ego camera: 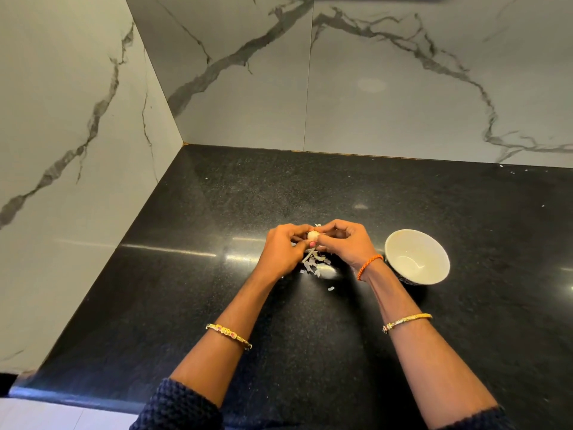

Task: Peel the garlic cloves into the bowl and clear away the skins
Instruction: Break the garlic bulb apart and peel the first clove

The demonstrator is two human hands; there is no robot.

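Observation:
A pale garlic clove (312, 235) is pinched between the fingertips of my left hand (283, 251) and my right hand (342, 243), held a little above the black counter. Under the hands lies a small heap of papery garlic skins (316, 264), with one loose flake (331, 288) nearer to me. A white bowl (417, 257) with a dark outside stands just right of my right wrist; I see nothing inside it.
The black speckled counter (310, 193) runs into a corner of marble-look walls (403, 88) at the left and back. Its front edge (62, 395) is at the lower left. A few tiny white flecks (294, 173) lie near the back wall.

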